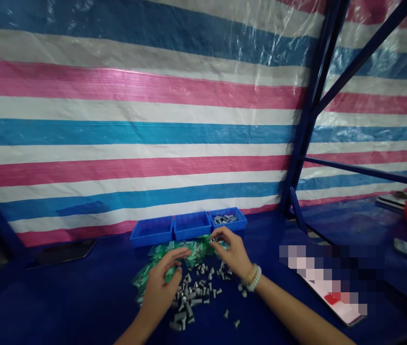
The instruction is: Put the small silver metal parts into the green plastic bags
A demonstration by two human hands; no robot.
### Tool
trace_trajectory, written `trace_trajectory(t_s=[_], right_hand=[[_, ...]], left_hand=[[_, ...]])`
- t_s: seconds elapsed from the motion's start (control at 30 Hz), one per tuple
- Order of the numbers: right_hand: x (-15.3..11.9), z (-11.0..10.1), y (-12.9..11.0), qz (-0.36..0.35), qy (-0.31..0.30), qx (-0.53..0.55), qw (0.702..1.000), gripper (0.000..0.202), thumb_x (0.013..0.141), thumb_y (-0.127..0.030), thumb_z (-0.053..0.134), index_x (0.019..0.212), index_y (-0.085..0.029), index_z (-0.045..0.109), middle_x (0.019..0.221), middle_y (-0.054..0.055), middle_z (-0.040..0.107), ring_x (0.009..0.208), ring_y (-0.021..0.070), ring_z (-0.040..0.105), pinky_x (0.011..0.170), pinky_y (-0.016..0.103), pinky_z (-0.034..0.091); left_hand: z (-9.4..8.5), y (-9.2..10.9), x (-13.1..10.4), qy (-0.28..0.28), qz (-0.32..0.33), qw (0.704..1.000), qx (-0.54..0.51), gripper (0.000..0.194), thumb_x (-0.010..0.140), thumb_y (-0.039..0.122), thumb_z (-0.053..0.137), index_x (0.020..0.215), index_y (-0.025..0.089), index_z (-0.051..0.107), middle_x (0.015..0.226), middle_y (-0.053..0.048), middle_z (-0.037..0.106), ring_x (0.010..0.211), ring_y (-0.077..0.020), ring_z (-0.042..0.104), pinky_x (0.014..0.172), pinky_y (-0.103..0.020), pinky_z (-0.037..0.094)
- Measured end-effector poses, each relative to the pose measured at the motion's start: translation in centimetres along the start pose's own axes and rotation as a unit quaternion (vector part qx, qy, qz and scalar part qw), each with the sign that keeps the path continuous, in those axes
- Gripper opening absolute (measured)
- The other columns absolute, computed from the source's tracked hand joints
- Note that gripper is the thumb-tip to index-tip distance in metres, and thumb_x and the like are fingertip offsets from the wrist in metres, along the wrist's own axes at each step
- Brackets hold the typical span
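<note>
Three blue bins [152, 232], two hands [165, 275].

The light was dim and uneven, its source hard to tell. It fell brightest on the striped sheet [135, 105], where white glare streaked the glossy upper folds and a softer sheen lay along the upper pink band. The worktop [92, 297] sank into deep blue shadow, darkest toward the lower right. The screws [189, 297] caught small pale highlights but looked soft, and the left hand [162, 282] was slightly blurred. Coarse pixel blocks masked part of the pink panel [327, 287].
</note>
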State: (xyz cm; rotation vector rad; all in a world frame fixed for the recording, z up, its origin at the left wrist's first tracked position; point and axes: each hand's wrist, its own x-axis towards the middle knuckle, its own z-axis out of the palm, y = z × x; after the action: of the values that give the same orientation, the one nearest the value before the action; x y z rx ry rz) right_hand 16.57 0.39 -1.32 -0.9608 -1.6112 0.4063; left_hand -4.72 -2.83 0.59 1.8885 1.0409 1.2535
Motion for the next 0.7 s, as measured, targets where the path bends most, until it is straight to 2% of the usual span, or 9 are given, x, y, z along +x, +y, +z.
trace_trajectory(t_s=[0.07, 0.17, 0.27, 0.37, 0.5, 0.6, 0.7], right_hand=[[2.0, -1.4, 1.4, -0.054, 0.006, -0.137, 0.989, 0.010, 0.084, -0.014, 0.058, 0.092, -0.019, 0.062, 0.088, 0.004, 0.067, 0.082, 0.0176, 0.062, 0.075, 0.030, 0.051], [4.7, -2.8, 3.8, -0.048, 0.014, -0.198, 0.979, 0.013, 0.085, -0.015, 0.057, 0.095, -0.018, 0.065, 0.089, 0.007, 0.068, 0.084, 0.0211, 0.060, 0.080, 0.035, 0.049], [5.5, -3.3, 5.3, -0.032, 0.016, -0.245, 0.969, 0.016, 0.083, -0.016, 0.060, 0.098, -0.015, 0.066, 0.093, 0.011, 0.068, 0.092, 0.0266, 0.058, 0.086, 0.042, 0.045], [3.9, -2.8, 5.0, -0.035, 0.002, -0.269, 0.962, 0.017, 0.084, -0.015, 0.057, 0.099, -0.014, 0.066, 0.100, 0.014, 0.066, 0.099, 0.0295, 0.054, 0.089, 0.045, 0.042], [0.0, -1.8, 2.6, -0.056, -0.041, -0.269, 0.961, 0.014, 0.085, -0.015, 0.056, 0.094, -0.018, 0.067, 0.097, 0.009, 0.067, 0.097, 0.0265, 0.055, 0.085, 0.039, 0.044], [-2.0, -1.3, 1.2, -0.068, -0.060, -0.243, 0.966, 0.014, 0.085, -0.012, 0.055, 0.090, -0.020, 0.066, 0.095, 0.007, 0.066, 0.094, 0.0246, 0.056, 0.081, 0.037, 0.044], [-2.6, -0.9, 0.7, -0.056, -0.052, -0.201, 0.977, 0.014, 0.084, -0.010, 0.055, 0.086, -0.019, 0.065, 0.091, 0.006, 0.066, 0.092, 0.0240, 0.056, 0.081, 0.038, 0.044]], left_hand=[[-0.6, -0.7, 0.7, 0.003, -0.001, 1.000, 0.023, 0.034, 0.077, 0.015, 0.049, 0.107, 0.020, 0.065, 0.105, -0.009, 0.073, 0.103, -0.0258, 0.066, 0.089, -0.040, 0.051], [-1.3, -2.0, 1.5, -0.009, -0.002, 0.997, 0.080, 0.035, 0.076, 0.013, 0.047, 0.104, 0.020, 0.065, 0.104, -0.008, 0.073, 0.101, -0.0254, 0.066, 0.086, -0.041, 0.051], [-2.0, -3.0, 2.1, -0.058, 0.027, 0.982, 0.176, 0.034, 0.075, 0.011, 0.048, 0.101, 0.021, 0.067, 0.107, -0.007, 0.071, 0.101, -0.0253, 0.064, 0.090, -0.043, 0.049], [-3.0, -3.0, 2.4, -0.151, 0.073, 0.955, 0.246, 0.028, 0.074, 0.009, 0.052, 0.092, 0.022, 0.069, 0.117, -0.007, 0.066, 0.113, -0.0265, 0.057, 0.098, -0.046, 0.042], [-4.2, -1.8, 2.3, -0.277, 0.086, 0.910, 0.296, 0.022, 0.070, 0.009, 0.060, 0.084, 0.024, 0.070, 0.133, -0.005, 0.055, 0.124, -0.0290, 0.047, 0.102, -0.047, 0.037], [-4.3, -1.1, 1.9, -0.302, 0.074, 0.888, 0.340, 0.023, 0.067, 0.009, 0.064, 0.082, 0.025, 0.071, 0.135, -0.005, 0.053, 0.126, -0.0322, 0.044, 0.101, -0.049, 0.036], [-4.1, -1.1, 1.4, -0.300, 0.068, 0.873, 0.379, 0.022, 0.069, 0.009, 0.063, 0.082, 0.025, 0.070, 0.133, -0.006, 0.054, 0.127, -0.0346, 0.042, 0.098, -0.053, 0.035]])
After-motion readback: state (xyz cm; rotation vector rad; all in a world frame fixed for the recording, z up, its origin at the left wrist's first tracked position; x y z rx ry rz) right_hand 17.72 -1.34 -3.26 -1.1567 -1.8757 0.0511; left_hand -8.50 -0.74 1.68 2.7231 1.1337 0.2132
